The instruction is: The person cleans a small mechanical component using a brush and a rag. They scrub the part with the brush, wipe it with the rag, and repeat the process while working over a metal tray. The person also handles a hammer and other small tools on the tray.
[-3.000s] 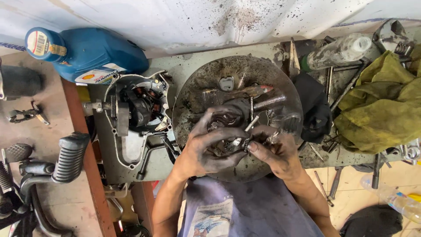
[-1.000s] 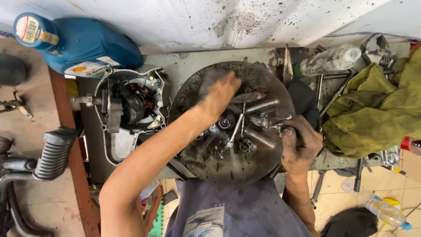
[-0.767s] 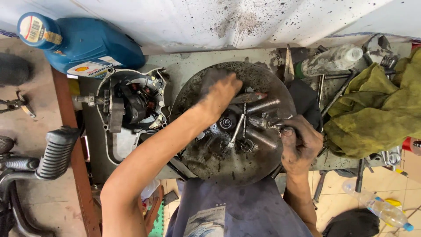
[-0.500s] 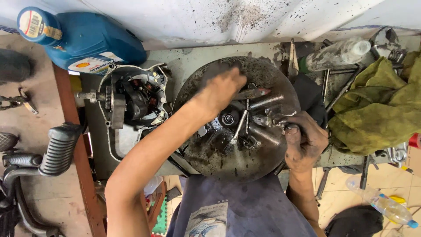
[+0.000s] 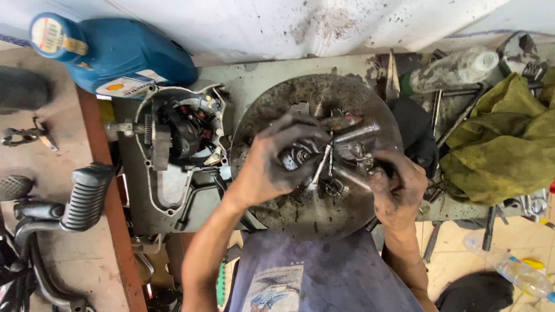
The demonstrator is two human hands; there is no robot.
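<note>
A blue oil jug (image 5: 115, 55) lies on its side at the far left of the table (image 5: 254, 81), capped, its contents hidden. Beside it rests an open engine cover (image 5: 173, 144) with dark coils inside. At the middle sits a round, greasy metal pan (image 5: 272, 110) holding oily liquid and loose parts: a small brush (image 5: 318, 170), a metal rod (image 5: 355, 132), a red-tipped tool (image 5: 344, 121) and smaller pieces too grimy to tell apart. The left hand (image 5: 274, 159), black with grease, reaches over the pan, its fingers (image 5: 303, 124) curled narrowly about a small shiny round part (image 5: 295, 156) in the pan's middle; whether they actually grip it cannot be told. The right hand (image 5: 396, 185) rests at the pan's right edge, fingers folded tight on a small metal piece (image 5: 361, 151), mostly hidden. Farther right lie a clear plastic bottle (image 5: 454, 68) and an olive rag (image 5: 509, 138), cut off by the edge.
</note>
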